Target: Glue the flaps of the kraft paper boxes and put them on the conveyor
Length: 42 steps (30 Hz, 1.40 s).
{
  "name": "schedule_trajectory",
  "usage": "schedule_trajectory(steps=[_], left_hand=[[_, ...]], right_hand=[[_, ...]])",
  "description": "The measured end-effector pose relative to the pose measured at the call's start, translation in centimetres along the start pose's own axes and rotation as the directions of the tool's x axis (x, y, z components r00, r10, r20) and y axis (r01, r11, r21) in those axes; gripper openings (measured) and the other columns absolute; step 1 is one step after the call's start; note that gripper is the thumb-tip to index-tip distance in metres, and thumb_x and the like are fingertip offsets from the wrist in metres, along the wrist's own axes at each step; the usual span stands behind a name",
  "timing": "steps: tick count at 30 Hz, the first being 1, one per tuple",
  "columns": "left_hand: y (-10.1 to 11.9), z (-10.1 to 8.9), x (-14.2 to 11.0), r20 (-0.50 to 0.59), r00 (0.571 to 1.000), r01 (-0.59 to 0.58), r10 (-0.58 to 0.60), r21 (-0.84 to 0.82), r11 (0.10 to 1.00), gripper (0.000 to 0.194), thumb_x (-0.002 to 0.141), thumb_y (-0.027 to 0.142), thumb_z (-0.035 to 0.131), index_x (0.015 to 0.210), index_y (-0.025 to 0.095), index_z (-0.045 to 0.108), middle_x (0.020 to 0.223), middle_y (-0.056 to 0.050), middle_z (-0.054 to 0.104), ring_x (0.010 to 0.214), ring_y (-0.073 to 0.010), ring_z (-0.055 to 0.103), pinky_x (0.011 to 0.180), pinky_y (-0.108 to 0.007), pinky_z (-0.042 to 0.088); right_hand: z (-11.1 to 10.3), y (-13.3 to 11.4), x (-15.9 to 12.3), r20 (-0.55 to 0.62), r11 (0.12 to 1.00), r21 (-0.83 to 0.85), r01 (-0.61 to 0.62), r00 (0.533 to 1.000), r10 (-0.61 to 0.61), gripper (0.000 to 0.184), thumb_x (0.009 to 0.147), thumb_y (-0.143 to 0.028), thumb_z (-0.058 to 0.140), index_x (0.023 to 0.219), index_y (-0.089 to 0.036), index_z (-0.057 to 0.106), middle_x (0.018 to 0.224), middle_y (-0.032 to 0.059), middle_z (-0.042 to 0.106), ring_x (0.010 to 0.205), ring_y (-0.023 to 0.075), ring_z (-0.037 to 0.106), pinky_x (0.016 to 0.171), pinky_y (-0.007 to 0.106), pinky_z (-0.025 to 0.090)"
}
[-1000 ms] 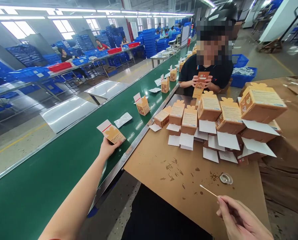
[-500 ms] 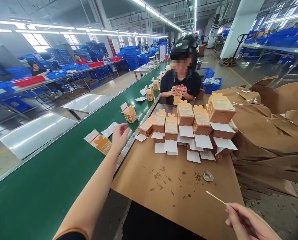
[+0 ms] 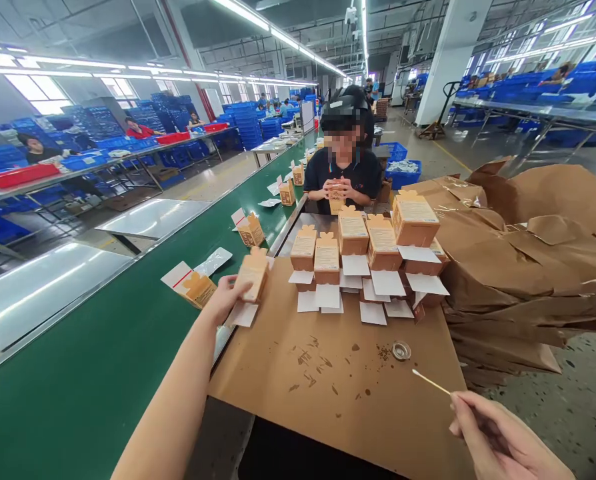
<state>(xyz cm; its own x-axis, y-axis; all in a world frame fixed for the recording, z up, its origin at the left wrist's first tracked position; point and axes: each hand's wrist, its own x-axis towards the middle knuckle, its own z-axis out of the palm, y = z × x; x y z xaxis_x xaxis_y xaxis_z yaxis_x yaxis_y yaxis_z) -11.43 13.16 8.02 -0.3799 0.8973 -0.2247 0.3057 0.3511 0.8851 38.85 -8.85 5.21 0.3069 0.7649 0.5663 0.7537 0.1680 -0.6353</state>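
My left hand [image 3: 225,297] grips a small orange carton [image 3: 253,272] with its flaps out, at the border between the green conveyor and the brown-covered table. Just left of that hand, a tilted carton [image 3: 198,288] lies on the belt beside a silvery packet [image 3: 214,260]. My right hand [image 3: 493,427] pinches a cotton swab [image 3: 431,381] near the table's right front, its white tip pointing up and left. Close to the tip sits a small clear round dish [image 3: 401,351]. Several open-flapped cartons [image 3: 327,257] are stacked farther back on the table.
The green conveyor [image 3: 103,347] runs along my left, bearing another carton [image 3: 251,230]. Dark smudges [image 3: 311,360] mark the brown table cover [image 3: 278,393]. Crumpled brown paper [image 3: 518,280] is heaped at the right. A co-worker [image 3: 343,167] sits opposite, holding a carton.
My left hand has taken hold of the carton from the left end of the stack and brought it left to the table's edge. My right hand still holds the swab. The view has shifted slightly.
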Motion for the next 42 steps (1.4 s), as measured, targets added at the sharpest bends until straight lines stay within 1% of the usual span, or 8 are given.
schedule_trajectory(steps=[4,7,11,15,20,26,31,42], left_hand=[[-5.3,-0.9,-6.9,0.000,1.000,-0.014,0.015,-0.375,0.927,0.084,0.064,0.059,0.108,0.134,0.024,0.077,0.140,-0.016,0.089,0.132,-0.0447,0.087,0.109,-0.057,0.074],[-7.9,2.2,-11.7,0.078,0.997,0.017,0.020,-0.445,0.895,0.097,0.058,0.065,0.115,0.138,0.022,0.081,0.143,-0.020,0.089,0.145,-0.0534,0.080,0.123,-0.067,0.068],[-8.4,7.6,-15.3,0.236,0.970,0.039,0.065,-0.412,0.910,0.093,0.066,0.068,0.114,0.138,0.021,0.078,0.143,-0.021,0.089,0.142,-0.0493,0.083,0.126,-0.066,0.066],[-7.2,10.0,-15.1,0.330,0.938,0.023,0.111,-0.378,0.925,0.094,0.069,0.063,0.114,0.143,0.026,0.070,0.142,-0.016,0.088,0.135,-0.0429,0.086,0.119,-0.060,0.071],[-6.0,10.0,-14.3,0.374,0.920,0.034,0.113,-0.364,0.931,0.091,0.070,0.062,0.114,0.139,0.026,0.067,0.139,-0.014,0.088,0.132,-0.0406,0.086,0.116,-0.057,0.072],[-6.2,10.0,-14.4,0.393,0.913,0.049,0.110,-0.373,0.926,0.091,0.070,0.062,0.115,0.137,0.026,0.066,0.137,-0.015,0.088,0.133,-0.0407,0.087,0.115,-0.058,0.072],[-6.6,10.1,-14.6,0.411,0.906,0.051,0.105,-0.352,0.935,0.086,0.068,0.065,0.115,0.128,0.023,0.071,0.132,-0.017,0.090,0.128,-0.0424,0.088,0.113,-0.059,0.072],[-7.3,10.5,-16.4,0.376,0.903,-0.088,0.206,-0.306,0.948,0.080,0.071,0.046,0.111,0.140,0.027,0.075,0.136,-0.014,0.088,0.134,-0.0427,0.084,0.119,-0.060,0.068]], right_hand=[[2.1,-0.1,2.3,-0.027,0.987,-0.022,0.158,0.987,-0.159,0.033,0.119,-0.041,0.072,0.091,-0.028,0.084,0.073,0.0002,0.081,0.056,0.0161,0.075,0.062,0.027,0.063],[4.3,0.6,3.1,0.040,0.976,-0.034,0.215,0.976,-0.214,0.036,0.121,-0.039,0.065,0.093,-0.027,0.083,0.080,0.0029,0.085,0.060,0.0172,0.076,0.064,0.029,0.064],[5.7,2.6,3.2,0.148,0.969,-0.077,0.233,0.964,-0.220,0.037,0.123,-0.040,0.061,0.097,-0.026,0.083,0.081,0.0028,0.082,0.064,0.0171,0.075,0.065,0.028,0.060],[5.3,3.2,3.3,0.158,0.963,-0.105,0.250,0.960,-0.232,0.039,0.123,-0.040,0.061,0.096,-0.025,0.084,0.080,0.0033,0.082,0.065,0.0172,0.075,0.064,0.028,0.057],[5.1,-0.3,1.5,0.055,0.971,0.102,0.216,0.973,-0.222,0.017,0.117,-0.023,0.076,0.103,-0.026,0.084,0.079,-0.0019,0.079,0.060,0.0140,0.071,0.064,0.025,0.059],[10.4,-5.8,-3.6,0.292,0.924,0.370,0.095,0.933,-0.213,0.025,0.120,-0.018,0.066,0.100,-0.025,0.078,0.079,-0.0016,0.074,0.061,0.0127,0.068,0.061,0.022,0.058],[13.6,-6.3,-4.9,0.340,0.920,0.376,0.105,0.909,-0.242,0.034,0.122,-0.020,0.059,0.094,-0.025,0.076,0.074,-0.0020,0.069,0.059,0.0129,0.066,0.061,0.022,0.057],[9.4,-4.1,-3.8,0.258,0.938,0.336,0.082,0.950,-0.175,0.021,0.119,-0.018,0.068,0.103,-0.025,0.080,0.081,-0.0002,0.078,0.061,0.0136,0.070,0.061,0.022,0.060]])
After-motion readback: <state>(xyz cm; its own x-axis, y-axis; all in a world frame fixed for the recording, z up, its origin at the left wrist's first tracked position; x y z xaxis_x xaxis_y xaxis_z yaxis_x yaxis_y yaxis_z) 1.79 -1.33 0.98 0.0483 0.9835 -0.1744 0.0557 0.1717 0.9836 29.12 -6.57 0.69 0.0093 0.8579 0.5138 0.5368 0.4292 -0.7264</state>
